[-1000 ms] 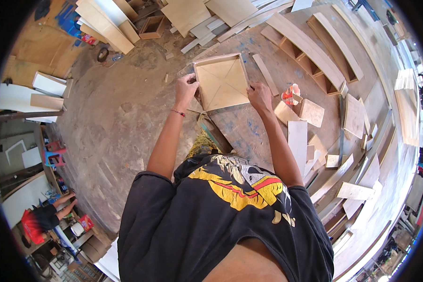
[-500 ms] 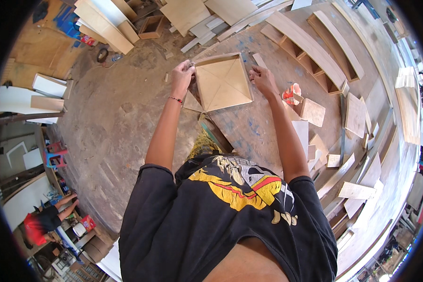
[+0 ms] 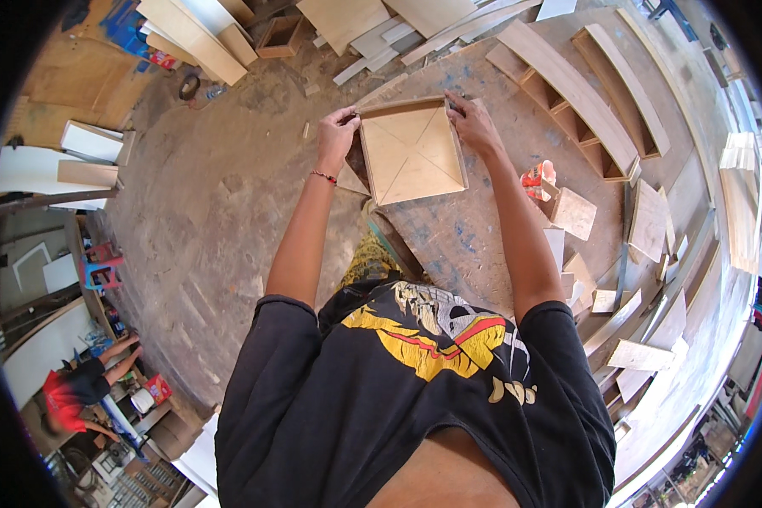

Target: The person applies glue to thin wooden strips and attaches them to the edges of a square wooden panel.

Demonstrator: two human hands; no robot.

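Note:
A shallow square wooden box (image 3: 415, 157) with thin raised sides and two crossing diagonal lines on its base lies in front of me, at the left edge of the worktable. My left hand (image 3: 339, 140) grips its far left corner, fingers closed on the rim. At the far right corner, my right hand (image 3: 474, 125) pinches the rim between thumb and fingers. Part of a flat wooden piece (image 3: 351, 179) shows under the box's left side.
Long curved wooden frames with compartments (image 3: 567, 102) lie at the far right of the worktable (image 3: 449, 229). Nearer are an orange-and-white container (image 3: 538, 179), a wood block (image 3: 573, 213) and several offcuts. Boards (image 3: 195, 42) lean at the far left. Another person in red (image 3: 72, 398) is at the lower left.
My right hand has moved from beside the box onto its far right corner and closed on the rim. My left hand keeps its hold. The whole view has shifted slightly.

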